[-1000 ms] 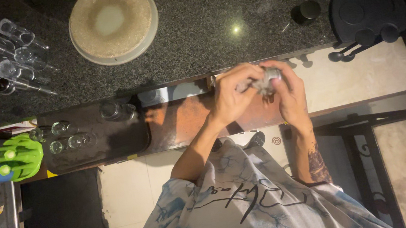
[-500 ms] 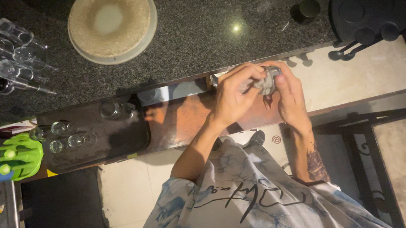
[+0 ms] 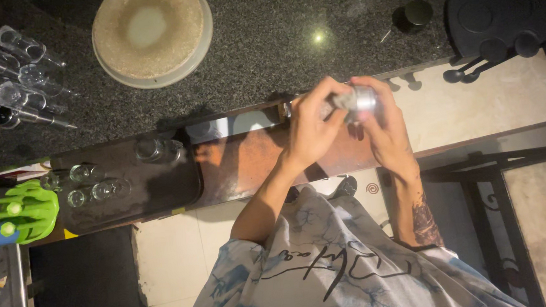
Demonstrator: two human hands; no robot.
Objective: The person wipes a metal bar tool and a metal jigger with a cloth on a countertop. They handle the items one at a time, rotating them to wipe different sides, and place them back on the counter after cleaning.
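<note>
One round plate (image 3: 153, 33) on the dark counter (image 3: 265, 50), one tray (image 3: 132, 184) bearing four small glasses (image 3: 84, 184) — then two hands: left hand (image 3: 310, 131) and right hand (image 3: 385, 128) both curled, pinching one small shiny glass (image 3: 359, 98) between them above the counter's edge.

The small shiny metal cup (image 3: 361, 98) now shows between both hands — earlier a grey cloth between the fingers covered it.

Both forearms reached forward, the left hand (image 3: 310, 131) and right hand (image 3: 385, 128) met above the counter edge (image 3: 477, 102), fingers curled inward, wrists bent.
</note>
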